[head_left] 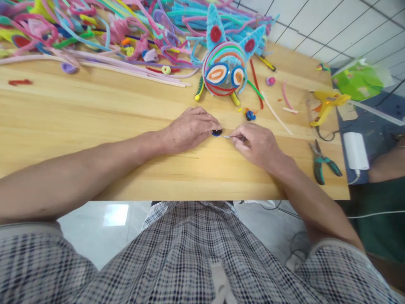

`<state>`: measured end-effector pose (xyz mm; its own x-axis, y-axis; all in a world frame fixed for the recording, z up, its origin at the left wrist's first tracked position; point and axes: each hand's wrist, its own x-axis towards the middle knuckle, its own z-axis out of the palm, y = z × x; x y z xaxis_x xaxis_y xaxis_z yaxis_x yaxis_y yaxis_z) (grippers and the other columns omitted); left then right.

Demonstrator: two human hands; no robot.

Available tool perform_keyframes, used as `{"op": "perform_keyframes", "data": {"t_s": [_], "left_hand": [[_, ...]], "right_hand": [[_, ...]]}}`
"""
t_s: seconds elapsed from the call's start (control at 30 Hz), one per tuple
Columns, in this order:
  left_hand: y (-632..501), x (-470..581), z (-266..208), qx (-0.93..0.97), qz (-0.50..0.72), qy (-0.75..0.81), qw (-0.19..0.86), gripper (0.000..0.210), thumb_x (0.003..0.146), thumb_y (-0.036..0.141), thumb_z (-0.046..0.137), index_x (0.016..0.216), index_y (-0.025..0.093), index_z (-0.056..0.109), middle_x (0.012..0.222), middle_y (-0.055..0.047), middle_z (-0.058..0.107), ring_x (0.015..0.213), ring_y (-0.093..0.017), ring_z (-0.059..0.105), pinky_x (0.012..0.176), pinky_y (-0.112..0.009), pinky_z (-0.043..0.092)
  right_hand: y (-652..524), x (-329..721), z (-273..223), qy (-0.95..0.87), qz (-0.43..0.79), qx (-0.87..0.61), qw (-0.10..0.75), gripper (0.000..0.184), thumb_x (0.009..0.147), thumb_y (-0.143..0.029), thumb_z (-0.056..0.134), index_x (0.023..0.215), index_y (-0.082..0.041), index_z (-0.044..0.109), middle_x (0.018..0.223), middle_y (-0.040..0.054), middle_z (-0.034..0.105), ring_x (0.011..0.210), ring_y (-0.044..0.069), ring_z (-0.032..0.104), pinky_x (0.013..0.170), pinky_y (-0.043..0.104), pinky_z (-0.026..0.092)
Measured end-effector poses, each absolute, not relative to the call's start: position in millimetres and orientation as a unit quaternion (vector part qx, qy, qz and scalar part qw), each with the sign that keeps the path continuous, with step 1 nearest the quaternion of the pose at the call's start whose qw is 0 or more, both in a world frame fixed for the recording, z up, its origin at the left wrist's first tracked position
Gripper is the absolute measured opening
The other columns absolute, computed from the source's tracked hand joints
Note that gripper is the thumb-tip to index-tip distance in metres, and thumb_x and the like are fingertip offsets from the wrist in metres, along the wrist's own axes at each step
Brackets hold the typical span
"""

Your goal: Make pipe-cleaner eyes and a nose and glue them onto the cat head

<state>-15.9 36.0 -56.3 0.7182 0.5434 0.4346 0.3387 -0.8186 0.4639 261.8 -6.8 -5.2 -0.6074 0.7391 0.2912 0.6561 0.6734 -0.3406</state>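
My left hand [194,130] rests on the wooden table, its fingers together and the fingertips on a small shiny black disc with a blue edge [217,133]. In my right hand [256,143] a thin metal tool [225,136] is pinched, its tip pointing left at the disc's edge; most of it is hidden by the fingers. Behind the hands stands a round head made of pipe cleaners [225,69], with blue ears, ringed eyes and a red mouth line. A small blue and orange coil [250,115] lies just above my right hand.
Loose pipe cleaners [120,33] in many colours pile up at the back left. Along the right side lie a yellow glue gun [329,105], pliers [323,162], a green packet [359,80] and a white adapter [356,150]. Another person's arm [389,164] shows at the right edge.
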Motion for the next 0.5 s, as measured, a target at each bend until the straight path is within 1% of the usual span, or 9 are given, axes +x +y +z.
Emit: {"op": "perform_keyframes", "data": {"t_s": [0.17, 0.27, 0.5], "left_hand": [[36, -15, -55, 0.909, 0.282, 0.244, 0.187, 0.035, 0.115, 0.029, 0.047, 0.13, 0.024, 0.078, 0.134, -0.007, 0.083, 0.127, -0.025, 0.074, 0.109, -0.043, 0.049], [37, -15, -56, 0.908, 0.287, 0.241, 0.188, 0.035, 0.116, 0.03, 0.047, 0.129, 0.025, 0.078, 0.133, -0.006, 0.084, 0.126, -0.024, 0.075, 0.11, -0.042, 0.05], [38, -18, -54, 0.906, 0.295, 0.231, 0.197, 0.033, 0.116, 0.032, 0.048, 0.129, 0.027, 0.079, 0.134, -0.006, 0.084, 0.126, -0.024, 0.076, 0.111, -0.043, 0.052]], "right_hand": [[-5, 262, -13, -0.894, 0.086, -0.39, 0.204, 0.014, 0.092, -0.012, 0.061, 0.093, -0.024, 0.069, 0.083, 0.0034, 0.075, 0.073, 0.021, 0.066, 0.071, 0.035, 0.049], [-5, 259, -16, -0.889, 0.093, -0.397, 0.205, 0.014, 0.092, -0.013, 0.061, 0.094, -0.025, 0.069, 0.084, 0.0031, 0.075, 0.073, 0.02, 0.066, 0.07, 0.034, 0.049], [-4, 255, -26, -0.886, 0.092, -0.38, 0.248, 0.015, 0.092, -0.01, 0.062, 0.091, -0.025, 0.067, 0.081, 0.0015, 0.072, 0.071, 0.019, 0.063, 0.07, 0.033, 0.049]]}}
